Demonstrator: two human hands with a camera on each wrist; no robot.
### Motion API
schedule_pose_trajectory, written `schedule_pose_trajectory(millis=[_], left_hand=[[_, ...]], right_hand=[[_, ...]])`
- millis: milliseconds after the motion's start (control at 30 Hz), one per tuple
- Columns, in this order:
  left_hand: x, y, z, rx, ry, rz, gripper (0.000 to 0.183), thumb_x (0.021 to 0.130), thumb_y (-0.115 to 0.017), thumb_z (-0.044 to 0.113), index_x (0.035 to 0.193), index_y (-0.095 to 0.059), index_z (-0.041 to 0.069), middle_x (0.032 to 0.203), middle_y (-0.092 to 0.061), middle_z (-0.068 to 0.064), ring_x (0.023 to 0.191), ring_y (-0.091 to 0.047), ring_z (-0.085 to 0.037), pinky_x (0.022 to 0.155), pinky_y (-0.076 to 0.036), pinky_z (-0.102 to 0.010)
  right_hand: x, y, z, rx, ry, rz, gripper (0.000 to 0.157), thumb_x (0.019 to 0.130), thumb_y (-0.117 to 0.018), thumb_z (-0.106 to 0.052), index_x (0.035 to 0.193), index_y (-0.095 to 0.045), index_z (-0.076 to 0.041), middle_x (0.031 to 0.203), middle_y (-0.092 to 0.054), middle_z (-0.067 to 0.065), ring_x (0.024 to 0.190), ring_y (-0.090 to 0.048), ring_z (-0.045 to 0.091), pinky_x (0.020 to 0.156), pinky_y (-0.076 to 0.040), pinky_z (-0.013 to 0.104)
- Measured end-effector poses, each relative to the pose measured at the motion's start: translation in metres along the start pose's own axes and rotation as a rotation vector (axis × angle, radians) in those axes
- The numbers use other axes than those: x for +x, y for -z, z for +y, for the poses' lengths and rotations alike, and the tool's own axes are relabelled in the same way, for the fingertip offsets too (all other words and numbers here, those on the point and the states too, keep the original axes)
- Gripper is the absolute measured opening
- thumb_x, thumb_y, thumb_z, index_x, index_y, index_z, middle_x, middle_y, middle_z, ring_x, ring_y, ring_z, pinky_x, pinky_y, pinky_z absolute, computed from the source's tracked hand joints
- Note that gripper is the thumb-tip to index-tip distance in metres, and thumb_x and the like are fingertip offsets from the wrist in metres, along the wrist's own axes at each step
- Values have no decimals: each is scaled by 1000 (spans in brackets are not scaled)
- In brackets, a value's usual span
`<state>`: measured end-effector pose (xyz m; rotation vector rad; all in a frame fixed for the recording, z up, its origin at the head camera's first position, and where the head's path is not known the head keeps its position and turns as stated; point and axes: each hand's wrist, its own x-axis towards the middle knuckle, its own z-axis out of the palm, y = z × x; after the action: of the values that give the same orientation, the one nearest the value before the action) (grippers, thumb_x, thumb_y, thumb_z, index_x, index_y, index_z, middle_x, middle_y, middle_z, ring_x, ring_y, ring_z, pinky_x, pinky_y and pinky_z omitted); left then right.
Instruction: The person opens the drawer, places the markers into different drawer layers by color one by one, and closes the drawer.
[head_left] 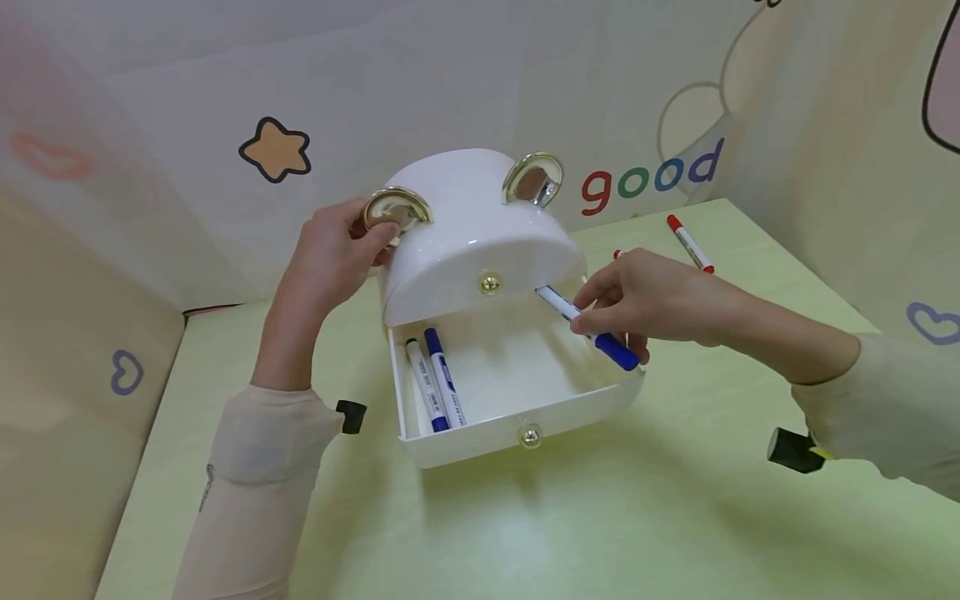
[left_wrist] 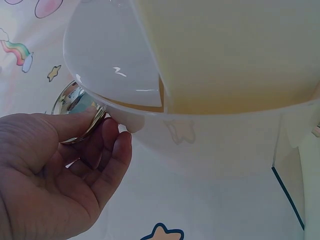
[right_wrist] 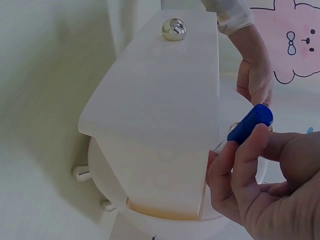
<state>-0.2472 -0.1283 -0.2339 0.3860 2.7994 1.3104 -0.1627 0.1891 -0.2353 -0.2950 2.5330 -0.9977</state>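
A white storage box [head_left: 457, 192] with two gold ears has its lower drawer [head_left: 517, 367] pulled out. My left hand [head_left: 330, 250] pinches the gold ear [head_left: 397, 207] on the left, thumb on its front; the left wrist view shows the same ear [left_wrist: 75, 107] in the fingers. Over the drawer's right side, my right hand [head_left: 637, 300] holds a blue-capped marker [head_left: 558, 302] tilted, its blue cap [right_wrist: 250, 124] showing in the right wrist view. Two blue markers, one [head_left: 444, 375] beside the other [head_left: 425, 385], lie along the drawer's left wall.
A red marker [head_left: 690, 243] lies on the green table [head_left: 787, 275] at the back right. Another red tip [head_left: 618, 254] shows behind my right hand. Gold knobs stick out from the upper front [head_left: 490, 283] and the drawer front [head_left: 530, 435]. Printed cloth walls [head_left: 360, 75] enclose the table.
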Motion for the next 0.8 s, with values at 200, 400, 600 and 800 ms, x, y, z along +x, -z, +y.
schedule_pose_trajectory(millis=[200,400,600,800], left_hand=[[-4,4,-1,12,7,8,33,108,-57,19,135,-59,1,123,-64,-20,107,-67,-35,99,-55,-46],[-5,3,-1,11,8,4,33,108,-57,19,136,-59,1,122,-64,-21,107,-67,-35,99,-55,-47],[-3,1,0,7,5,4,32,108,-57,18,135,-59,1,122,-64,-21,107,-68,-36,100,-55,-47],[-1,0,1,8,0,3,33,108,-57,18,135,-59,0,121,-64,-21,105,-67,-35,99,-55,-46]], right_hand=[[5,-5,-2,11,16,17,34,95,-76,-18,121,-69,4,89,-71,12,62,-68,25,59,-61,36],[3,-6,-2,29,-5,53,31,98,-73,-19,119,-69,3,88,-68,13,60,-66,25,59,-62,39],[-6,-5,0,25,13,91,27,100,-71,-20,117,-71,1,84,-66,11,60,-63,24,56,-61,38],[-24,-6,1,-2,76,164,21,100,-70,-22,115,-73,-6,77,-63,8,54,-59,25,53,-56,36]])
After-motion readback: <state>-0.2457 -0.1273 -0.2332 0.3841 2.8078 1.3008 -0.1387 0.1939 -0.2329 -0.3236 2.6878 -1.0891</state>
